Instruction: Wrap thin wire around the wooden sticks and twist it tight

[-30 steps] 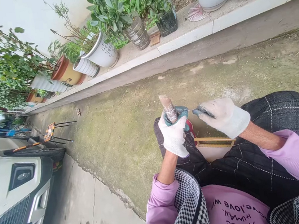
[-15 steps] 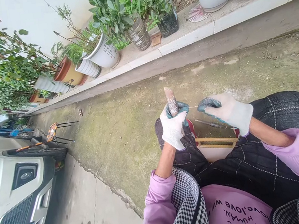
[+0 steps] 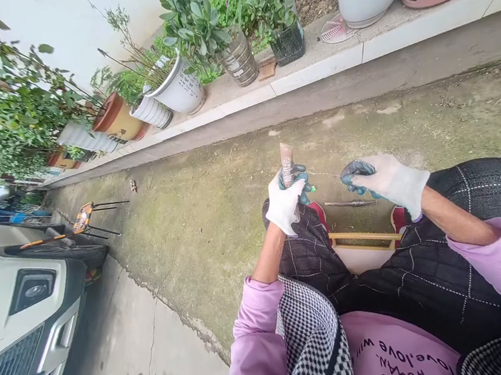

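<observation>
My left hand (image 3: 285, 201), in a white glove with a blue-green coated palm, grips a short wooden stick (image 3: 286, 157) that stands up out of the fist. Silvery wire or string is wound around its middle. From there a thin twisted strand (image 3: 322, 173) runs across to my right hand (image 3: 379, 178), gloved the same way, whose fingers are pinched on its end. Below the strand, a second thin stick (image 3: 350, 203) with winding around part of it lies on the ground between my feet. A small green spot (image 3: 313, 188) shows beside my left fingers.
Potted plants (image 3: 176, 87) line a tiled ledge (image 3: 248, 97) ahead. At left stand a white car (image 3: 29, 287) and a small folding chair (image 3: 83, 220). A wooden stool edge (image 3: 366, 238) shows between my knees, above mossy concrete ground (image 3: 199, 218).
My right hand has moved slightly right, and its fingers have curled in more. The strand between my hands now shows longer and sags. The stick stays upright in my left hand.
</observation>
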A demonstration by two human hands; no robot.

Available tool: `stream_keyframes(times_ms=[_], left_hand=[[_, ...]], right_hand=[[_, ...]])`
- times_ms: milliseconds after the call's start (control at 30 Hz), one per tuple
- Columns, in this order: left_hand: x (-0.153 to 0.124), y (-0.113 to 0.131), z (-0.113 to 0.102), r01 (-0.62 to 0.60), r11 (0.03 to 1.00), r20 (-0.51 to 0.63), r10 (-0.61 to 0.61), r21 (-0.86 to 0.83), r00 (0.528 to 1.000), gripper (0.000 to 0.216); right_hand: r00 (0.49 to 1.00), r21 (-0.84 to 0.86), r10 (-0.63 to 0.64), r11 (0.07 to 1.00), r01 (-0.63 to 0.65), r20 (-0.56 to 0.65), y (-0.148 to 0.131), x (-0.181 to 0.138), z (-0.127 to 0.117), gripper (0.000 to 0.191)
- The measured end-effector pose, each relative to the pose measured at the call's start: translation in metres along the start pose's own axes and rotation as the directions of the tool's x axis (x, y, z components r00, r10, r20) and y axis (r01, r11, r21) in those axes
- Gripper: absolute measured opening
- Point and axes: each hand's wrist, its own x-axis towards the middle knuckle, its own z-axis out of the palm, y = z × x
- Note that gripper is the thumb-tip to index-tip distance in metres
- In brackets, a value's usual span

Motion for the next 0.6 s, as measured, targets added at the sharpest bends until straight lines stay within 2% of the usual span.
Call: stream_keyframes(times_ms=[100, 167, 200, 233, 300, 333, 367, 400, 433, 467, 533, 567, 600], left_hand=[[0.014, -0.007, -0.002, 0.009, 0.995, -0.042, -0.005, 0.100, 0.999, 0.037], [0.026, -0.014, 0.006, 0.016, 0.960, -0.035, -0.007, 0.280, 0.999, 0.024], [0.032, -0.017, 0.012, 0.008, 0.906, 0.000, -0.009, 0.423, 1.000, 0.017], [0.035, -0.019, 0.021, -0.023, 0.811, 0.062, -0.016, 0.585, 0.998, 0.011], [0.037, -0.020, 0.039, -0.175, 0.525, 0.251, -0.077, 0.833, 0.965, 0.007], [0.036, -0.018, 0.047, -0.282, 0.386, 0.354, -0.130, 0.878, 0.926, 0.010], [0.035, -0.015, 0.054, -0.385, 0.286, 0.444, -0.180, 0.878, 0.878, 0.014], [0.034, -0.011, 0.058, -0.468, 0.229, 0.513, -0.215, 0.854, 0.831, 0.018], [0.034, -0.006, 0.060, -0.522, 0.207, 0.559, -0.222, 0.828, 0.799, 0.021], [0.036, -0.001, 0.059, -0.546, 0.209, 0.583, -0.205, 0.811, 0.786, 0.024], [0.046, 0.007, 0.051, -0.525, 0.246, 0.565, -0.128, 0.815, 0.815, 0.026], [0.054, 0.009, 0.045, -0.495, 0.260, 0.532, -0.096, 0.829, 0.841, 0.027], [0.062, 0.010, 0.039, -0.462, 0.258, 0.495, -0.078, 0.848, 0.865, 0.028]], right_hand=[[0.996, -0.158, -0.085, 0.983, 0.090, 0.040, -0.006, -0.013, -0.004, 0.026], [0.987, -0.213, -0.155, 0.964, 0.162, 0.048, -0.017, -0.022, -0.014, 0.027], [0.982, -0.238, -0.187, 0.953, 0.189, 0.033, -0.024, -0.024, -0.021, 0.026], [0.977, -0.269, -0.213, 0.941, 0.208, 0.010, -0.031, -0.023, -0.030, 0.025], [0.974, -0.356, -0.226, 0.913, 0.201, -0.030, -0.042, -0.011, -0.049, 0.022], [0.978, -0.405, -0.204, 0.898, 0.170, -0.042, -0.044, -0.002, -0.058, 0.021], [0.984, -0.431, -0.165, 0.894, 0.122, -0.063, -0.044, 0.009, -0.066, 0.021], [0.990, -0.432, -0.115, 0.899, 0.071, -0.076, -0.040, 0.020, -0.071, 0.023], [0.995, -0.425, -0.086, 0.904, 0.053, -0.058, -0.035, 0.030, -0.074, 0.024], [0.998, -0.424, -0.046, 0.906, 0.022, -0.045, -0.027, 0.037, -0.073, 0.023], [0.999, -0.464, 0.022, 0.886, -0.002, 0.038, -0.012, 0.045, -0.060, 0.022], [0.998, -0.477, 0.012, 0.879, 0.022, 0.069, -0.006, 0.045, -0.050, 0.025], [0.988, -0.481, -0.024, 0.872, 0.095, 0.150, -0.001, 0.044, -0.038, 0.024]])
